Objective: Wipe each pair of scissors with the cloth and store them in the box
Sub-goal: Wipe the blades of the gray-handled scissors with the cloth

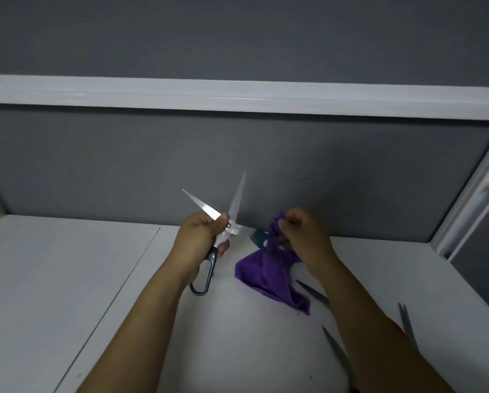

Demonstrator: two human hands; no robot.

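Scissors (232, 222) up in the air, over the back edge of the white worktop (67, 265), about midway along it. The left hand (200, 234) clamps them right at the pivot, fingers wrapped round the base of one blade. Blades splayed wide, both tips pointing up against the grey wall (124, 165). One dark handle loop hangs below that hand; the other handle pokes out toward the right hand (303, 236). That hand is clenched on the purple cloth (269, 276), bunched at the top, the rest draping down toward the worktop. Whether it grips the handle too, I cannot tell. Over toward the right edge, more steel lying flat: a second pair (315, 294) just past the cloth's lower corner, a third pair (340, 357) nearer the front, a fourth pair (408, 326) closest to the edge. All three show blades only, the rest hidden behind the right forearm.
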